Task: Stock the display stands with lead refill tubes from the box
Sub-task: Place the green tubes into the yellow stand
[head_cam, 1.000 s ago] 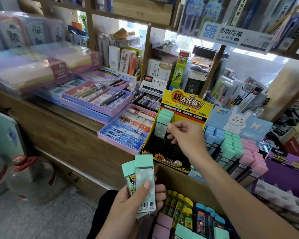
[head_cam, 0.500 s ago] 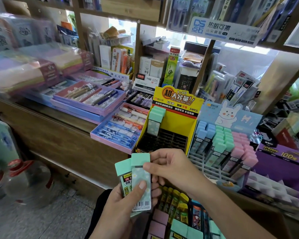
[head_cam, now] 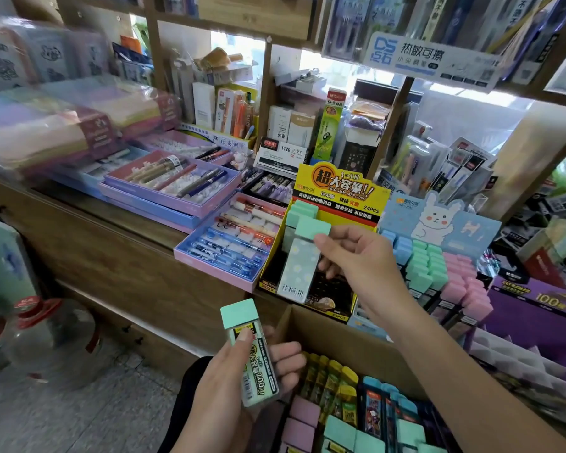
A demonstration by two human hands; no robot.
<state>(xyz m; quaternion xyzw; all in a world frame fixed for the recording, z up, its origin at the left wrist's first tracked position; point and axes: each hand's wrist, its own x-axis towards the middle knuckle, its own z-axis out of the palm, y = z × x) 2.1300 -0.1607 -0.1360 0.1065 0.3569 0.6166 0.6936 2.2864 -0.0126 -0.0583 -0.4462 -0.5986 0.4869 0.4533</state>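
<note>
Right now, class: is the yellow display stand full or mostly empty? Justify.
Mostly empty: the yellow display stand holds only a few mint tubes at back left; other slots bare.

Bright, even daylight. Source: white, blown-out opening [head_cam: 334,70] behind the shelves at 12 o'clock; goods in front of it are backlit. Shadows soft and faint. Glare on the plastic-wrapped pastel packs [head_cam: 46,125] at 10 o'clock, which are also smeared by motion blur. Water jug [head_cam: 46,335] at 8 o'clock is soft. Centre sharp: yellow display stand [head_cam: 340,191] print, daisy-print tube [head_cam: 299,266] barcode and labelled tube [head_cam: 258,364] text are legible. Wide-angle bowing: shelf post [head_cam: 530,158] at 3 o'clock leans inward.
</note>
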